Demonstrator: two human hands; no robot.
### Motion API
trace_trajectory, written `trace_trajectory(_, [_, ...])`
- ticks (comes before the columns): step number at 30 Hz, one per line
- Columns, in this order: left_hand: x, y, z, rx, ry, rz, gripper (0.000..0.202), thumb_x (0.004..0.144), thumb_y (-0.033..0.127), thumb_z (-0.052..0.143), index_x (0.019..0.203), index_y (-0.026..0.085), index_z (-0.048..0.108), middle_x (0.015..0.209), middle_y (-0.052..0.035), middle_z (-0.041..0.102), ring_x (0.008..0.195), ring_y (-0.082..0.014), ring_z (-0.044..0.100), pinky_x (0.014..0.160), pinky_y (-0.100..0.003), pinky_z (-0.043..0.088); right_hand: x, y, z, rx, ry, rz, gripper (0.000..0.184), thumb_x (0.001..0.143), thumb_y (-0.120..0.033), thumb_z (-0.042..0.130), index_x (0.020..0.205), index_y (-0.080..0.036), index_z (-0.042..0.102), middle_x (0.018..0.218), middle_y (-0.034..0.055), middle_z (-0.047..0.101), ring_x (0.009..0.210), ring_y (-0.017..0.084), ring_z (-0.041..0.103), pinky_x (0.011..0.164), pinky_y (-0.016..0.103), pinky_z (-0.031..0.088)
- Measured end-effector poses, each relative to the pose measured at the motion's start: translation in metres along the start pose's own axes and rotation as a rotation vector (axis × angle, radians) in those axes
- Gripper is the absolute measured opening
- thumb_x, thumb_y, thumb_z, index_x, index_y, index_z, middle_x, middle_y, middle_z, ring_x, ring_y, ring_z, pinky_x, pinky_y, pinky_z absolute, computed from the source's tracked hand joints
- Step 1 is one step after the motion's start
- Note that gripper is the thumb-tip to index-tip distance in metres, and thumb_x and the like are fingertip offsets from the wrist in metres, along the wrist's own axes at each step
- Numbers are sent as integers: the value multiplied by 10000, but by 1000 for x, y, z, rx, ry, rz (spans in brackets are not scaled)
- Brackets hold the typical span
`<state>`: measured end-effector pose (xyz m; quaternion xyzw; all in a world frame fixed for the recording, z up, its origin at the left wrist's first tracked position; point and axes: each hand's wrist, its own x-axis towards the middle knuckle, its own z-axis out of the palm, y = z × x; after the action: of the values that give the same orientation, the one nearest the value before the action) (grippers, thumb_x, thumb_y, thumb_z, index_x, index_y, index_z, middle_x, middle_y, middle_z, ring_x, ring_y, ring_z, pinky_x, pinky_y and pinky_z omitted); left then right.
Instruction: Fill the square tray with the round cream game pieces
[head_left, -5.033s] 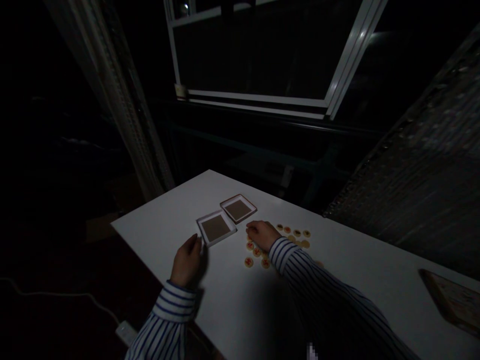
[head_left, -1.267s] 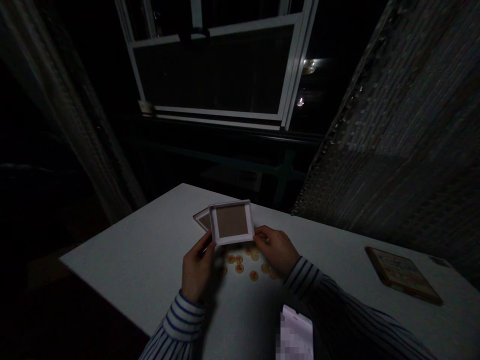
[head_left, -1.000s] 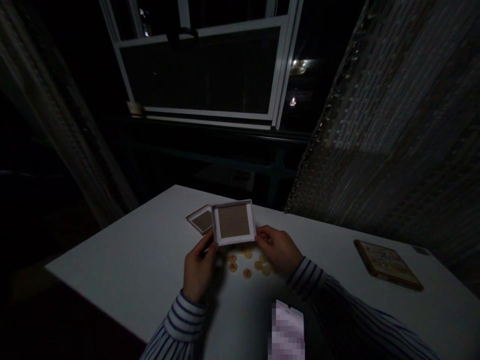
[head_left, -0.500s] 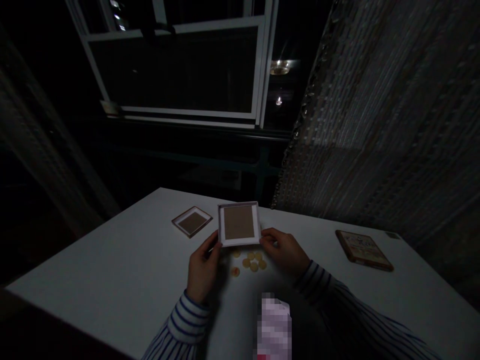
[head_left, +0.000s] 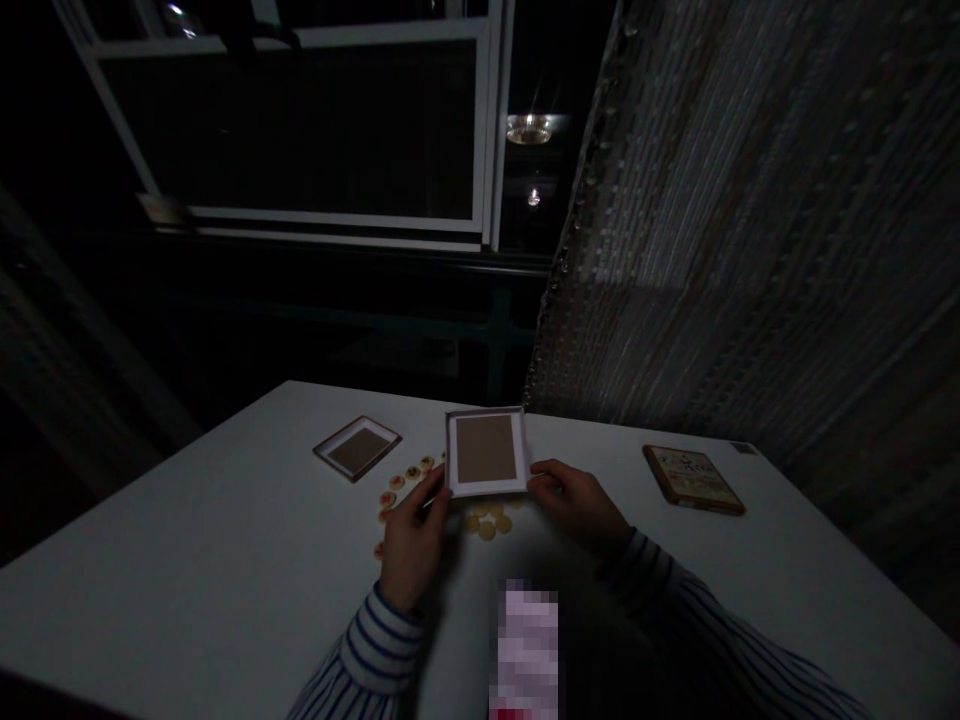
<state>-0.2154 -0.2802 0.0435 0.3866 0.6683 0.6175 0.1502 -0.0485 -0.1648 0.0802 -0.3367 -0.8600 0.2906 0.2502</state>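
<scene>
String curtain (head_left: 720, 220) hangs in the dark well beyond the right fingers, white table (head_left: 225, 570) under everything. Left hand (head_left: 409, 550) has thumb and fingers pinched on the open square tray (head_left: 486, 450)'s near-left corner; right hand (head_left: 585, 508) pinches the near-right one, so it's up between the fingers. Second tray (head_left: 360, 449) lies past the left fingers. Progress-wise: trays apart, xiangqi discs (head_left: 412, 473) loose around the left fingers and between the hands, none visible in either tray.

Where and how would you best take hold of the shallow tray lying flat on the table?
Probably take the tray by its raised rim at the near-left side, coming from the left: it lies open side up, and round pieces sit off its near-right side.
</scene>
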Motion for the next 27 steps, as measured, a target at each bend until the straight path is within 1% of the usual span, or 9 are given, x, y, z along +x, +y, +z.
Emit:
trace_trajectory(3, [-1, 1, 5, 13, -18, 11, 345, 727, 290, 485, 1044, 164, 538, 1076, -64, 562, 1021, -181, 484, 888, -314, 367, -4, 5, -3, 11, 3, 24, 251, 729, -307, 433, 911, -178, 547, 781, 22, 641, 723, 148, 583, 659, 258, 423])
trace_trajectory(9, [-3, 5, 17, -33, -62, -49, 344, 720, 275, 489, 1039, 158, 541, 1060, -74, 572, 992, -187, 507, 870, -320, 385, -14, 19, -7, 31, 36, 43, 263, 728, -325, 432, 909, -175, 549, 796, 34, 638, 731, 153, 580, 656, 264, 427])
trace_trajectory(13, [-4, -1, 25, -48, -77, -20, 342, 708, 283, 502, 1027, 168, 551, 1062, -65, 571, 1005, -186, 495, 894, -331, 359, -20, 28, -9, 67, 58, 65, 274, 720, -343, 440, 900, -167, 547, 774, 37, 634, 701, 148, 577, 639, 259, 432])
trace_trajectory(17, [-5, -5, 30, -71, -104, -23, 355, 709, 298, 501, 1033, 163, 548, 1087, -78, 553, 1012, -192, 487, 891, -338, 360, -25, 34, -10, 85, 68, 70, 255, 734, -330, 427, 901, -167, 530, 761, 33, 624, 685, 139, 571, 629, 254, 433])
trace_trajectory(27, [-9, -2, 44, 34, -125, 6, 298, 706, 299, 502, 968, 184, 586, 1044, -57, 576, 1017, -185, 479, 916, -339, 325, -40, 54, -9, 79, 87, 59, 243, 756, -333, 409, 896, -170, 523, 765, 35, 611, 687, 132, 559, 618, 246, 430])
